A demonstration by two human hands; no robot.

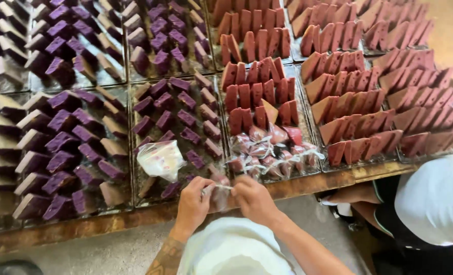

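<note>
A small clear plastic wrapper point(217, 189) containing a reddish cake piece sits between both hands at the near tray edge, just above the wooden rail point(109, 221). The left hand point(193, 199) pinches its left end; the right hand point(252, 197) pinches its right end, fingers closed on the film. Just beyond lies a heap of wrapped red pieces point(270, 150). A crumpled bag of wrappers point(161, 159) rests on the purple cake slices point(84, 137). Red slices point(257, 91) and brown slices point(384, 102) fill trays farther right.
</note>
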